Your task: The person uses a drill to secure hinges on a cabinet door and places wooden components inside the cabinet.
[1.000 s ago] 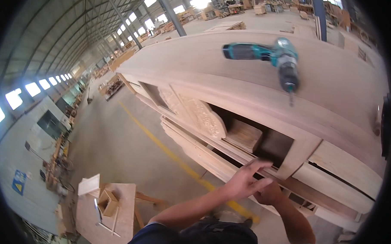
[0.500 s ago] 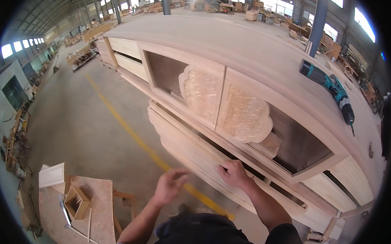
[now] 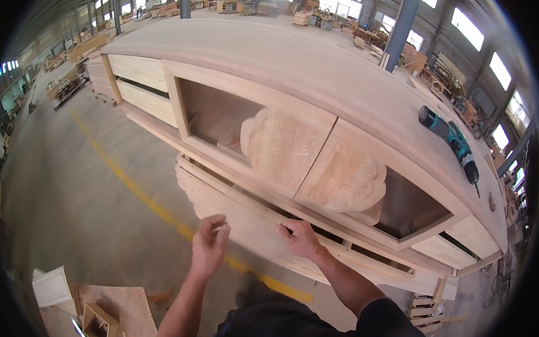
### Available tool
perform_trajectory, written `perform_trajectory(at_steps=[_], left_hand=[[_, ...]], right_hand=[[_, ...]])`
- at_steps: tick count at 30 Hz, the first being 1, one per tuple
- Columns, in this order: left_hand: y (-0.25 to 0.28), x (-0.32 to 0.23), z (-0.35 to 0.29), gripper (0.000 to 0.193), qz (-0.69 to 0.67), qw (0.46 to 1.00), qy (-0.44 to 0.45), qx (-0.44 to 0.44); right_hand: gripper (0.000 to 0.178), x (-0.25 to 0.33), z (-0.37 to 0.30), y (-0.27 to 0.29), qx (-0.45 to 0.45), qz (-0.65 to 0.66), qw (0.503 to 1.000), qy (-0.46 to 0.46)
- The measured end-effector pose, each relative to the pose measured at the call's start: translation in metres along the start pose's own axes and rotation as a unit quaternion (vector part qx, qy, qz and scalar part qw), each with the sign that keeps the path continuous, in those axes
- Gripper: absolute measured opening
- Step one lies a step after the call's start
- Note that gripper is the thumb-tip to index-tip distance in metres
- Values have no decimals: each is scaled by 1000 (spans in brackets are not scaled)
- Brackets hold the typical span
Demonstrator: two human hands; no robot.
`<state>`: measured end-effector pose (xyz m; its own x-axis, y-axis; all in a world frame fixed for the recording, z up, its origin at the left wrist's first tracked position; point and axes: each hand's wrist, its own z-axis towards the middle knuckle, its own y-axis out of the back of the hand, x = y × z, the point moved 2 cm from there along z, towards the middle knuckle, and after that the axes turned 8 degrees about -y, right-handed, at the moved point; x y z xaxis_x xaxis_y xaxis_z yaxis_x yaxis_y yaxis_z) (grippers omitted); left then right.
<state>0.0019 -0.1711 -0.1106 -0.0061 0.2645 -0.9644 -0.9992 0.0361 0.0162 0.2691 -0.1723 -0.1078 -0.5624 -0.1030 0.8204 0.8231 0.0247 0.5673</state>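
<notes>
My left hand (image 3: 209, 245) is raised over the floor beside the cabinet, its fingers curled toward the thumb; anything in it is too small to make out. Closed in a pinch, my right hand (image 3: 301, 238) hovers in front of the lower ledge (image 3: 252, 230) of a long, unpainted wooden cabinet (image 3: 243, 84); what it pinches, if anything, is hidden. Two framed doors with carved, scalloped panels (image 3: 282, 145) meet at the middle of the cabinet's front. On the cabinet top, well beyond my right hand, lies a teal and black cordless drill (image 3: 454, 142).
At the lower left stands a small worktable (image 3: 125, 303) bearing an open wooden box (image 3: 101, 323) and a white panel (image 3: 53, 287). A yellow line (image 3: 132, 187) crosses the concrete floor. Slatted wood (image 3: 425, 313) sits at the lower right. Lumber stacks and blue columns (image 3: 402, 33) fill the background.
My view has turned, so the drill stands more upright in it and the worktable has slid toward the lower edge. Both hands appear farther left, and the left is higher.
</notes>
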Motion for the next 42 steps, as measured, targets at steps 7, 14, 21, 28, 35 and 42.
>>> perform_trajectory(at_steps=[7,14,21,28,35,42], left_hand=[[-27,-8,151,51,164,961,-222,-28],[-65,-46,211,66,119,977,-177,5],[-47,-40,204,56,67,987,-148,15],[-1,-44,168,47,14,994,-87,58],[79,-36,133,37,-52,987,-146,36],[157,-10,111,41,-50,998,-28,28]], right_hand=[[18,-17,47,-7,-65,-1,998,0],[14,-14,57,-2,-103,59,991,-55],[15,-25,63,-10,-35,22,999,-33],[30,13,12,-17,358,-54,908,-209],[44,92,12,-93,279,-104,954,-29],[50,131,21,-198,275,-97,949,123]])
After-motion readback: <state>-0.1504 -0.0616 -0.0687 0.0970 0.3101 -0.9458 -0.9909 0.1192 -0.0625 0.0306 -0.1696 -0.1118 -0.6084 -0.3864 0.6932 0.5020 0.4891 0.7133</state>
